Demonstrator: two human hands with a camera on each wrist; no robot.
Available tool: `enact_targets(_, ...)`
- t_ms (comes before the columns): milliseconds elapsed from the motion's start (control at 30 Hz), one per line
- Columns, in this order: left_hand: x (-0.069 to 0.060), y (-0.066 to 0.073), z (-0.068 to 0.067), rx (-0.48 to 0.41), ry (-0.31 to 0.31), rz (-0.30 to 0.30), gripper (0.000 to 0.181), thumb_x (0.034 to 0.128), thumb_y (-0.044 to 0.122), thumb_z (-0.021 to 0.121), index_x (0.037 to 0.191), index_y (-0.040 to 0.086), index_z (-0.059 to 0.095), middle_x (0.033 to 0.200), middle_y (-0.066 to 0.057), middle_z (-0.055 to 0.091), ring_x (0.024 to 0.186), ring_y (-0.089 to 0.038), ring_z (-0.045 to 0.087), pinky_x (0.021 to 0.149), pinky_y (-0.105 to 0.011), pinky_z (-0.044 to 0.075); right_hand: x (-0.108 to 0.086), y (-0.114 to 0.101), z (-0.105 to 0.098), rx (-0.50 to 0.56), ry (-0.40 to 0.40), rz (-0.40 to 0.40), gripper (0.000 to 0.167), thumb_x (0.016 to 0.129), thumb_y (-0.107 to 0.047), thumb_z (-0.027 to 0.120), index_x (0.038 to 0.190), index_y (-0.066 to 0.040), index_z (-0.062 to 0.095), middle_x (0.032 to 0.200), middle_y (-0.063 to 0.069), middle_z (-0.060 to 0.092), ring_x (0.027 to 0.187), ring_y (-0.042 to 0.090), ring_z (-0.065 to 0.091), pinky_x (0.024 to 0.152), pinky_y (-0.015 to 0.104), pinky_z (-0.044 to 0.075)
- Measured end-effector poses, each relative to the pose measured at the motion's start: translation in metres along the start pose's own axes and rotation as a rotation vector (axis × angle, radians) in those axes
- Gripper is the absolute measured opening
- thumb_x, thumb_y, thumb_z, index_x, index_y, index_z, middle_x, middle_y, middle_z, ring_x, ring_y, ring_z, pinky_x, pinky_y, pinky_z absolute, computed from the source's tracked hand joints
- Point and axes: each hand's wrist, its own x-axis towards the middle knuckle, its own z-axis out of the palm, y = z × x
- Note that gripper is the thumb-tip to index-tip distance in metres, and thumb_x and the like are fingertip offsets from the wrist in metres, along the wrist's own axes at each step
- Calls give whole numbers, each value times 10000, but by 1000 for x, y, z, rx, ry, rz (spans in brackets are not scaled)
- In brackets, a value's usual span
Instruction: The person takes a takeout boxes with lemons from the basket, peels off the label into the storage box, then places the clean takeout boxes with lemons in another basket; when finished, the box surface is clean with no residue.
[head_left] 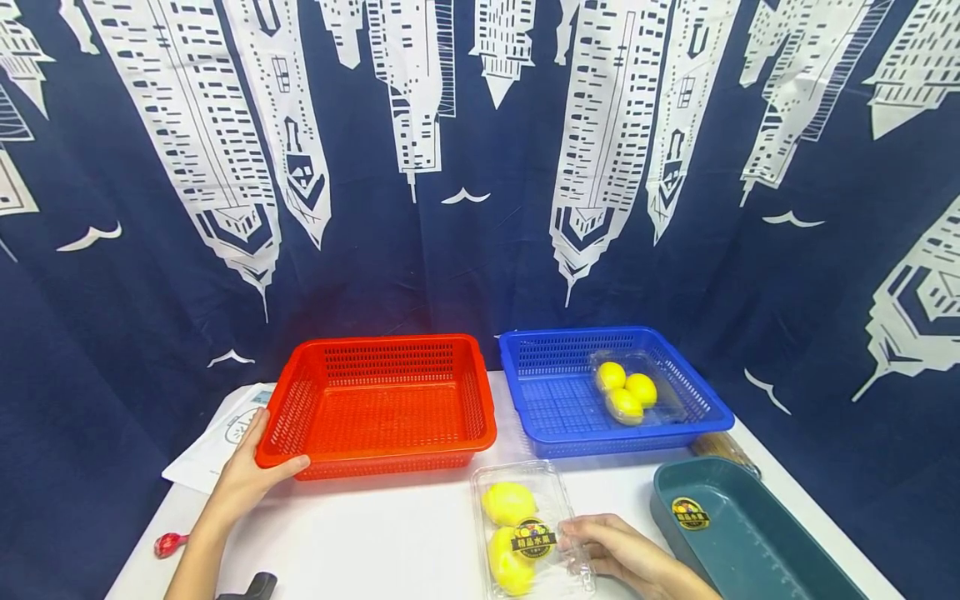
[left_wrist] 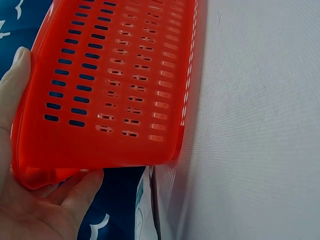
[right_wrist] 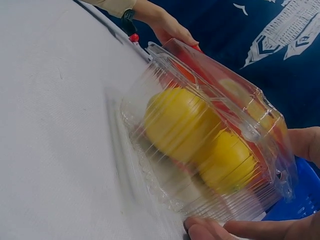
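Observation:
At the near left corner of a red plastic basket (head_left: 390, 458), my left hand (head_left: 251, 479) grips the rim. In the left wrist view, the thumb and fingers (left_wrist: 82, 192) wrap round the corner of its slotted wall. My right hand (head_left: 618, 550) holds the right side of a clear plastic clamshell box (head_left: 553, 504) between thumb and fingers. Yellow lemons (head_left: 510, 504) lie inside that box, beneath a round black-and-gold label (head_left: 534, 539). From the right wrist view the box (right_wrist: 165, 192) looks tilted, one edge close to the white table.
A blue basket (head_left: 532, 433) at the back right contains another clear box with lemons (head_left: 626, 406). The dark green tray (head_left: 750, 517) stands at right, beside a brown packet (head_left: 723, 450). White printed bags (head_left: 202, 454) lie left of the red basket, near a small red item (head_left: 169, 545).

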Motion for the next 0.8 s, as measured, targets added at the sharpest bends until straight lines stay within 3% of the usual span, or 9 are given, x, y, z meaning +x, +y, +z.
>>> enact_targets(467,1,-2,1,-11,-4,-1,1115,814,330,762,1559,39,-15,1647,-157,-43,1489,-460,76,1132,-718,136,-4,4,-3,-122,40,-11,542,969,-234,484,1297,198,479,1224,135,661,1048,140,647,907,321,567)
enact_targets(800,0,-3,0,-44,-18,16,1102,825,285,750,1552,19,-34,1637,-196,-66,1491,-460,19,1140,-718,98,-4,0,-3,-135,29,-18,527,959,-234,486,1272,190,509,1124,35,687,993,117,655,885,290,566)
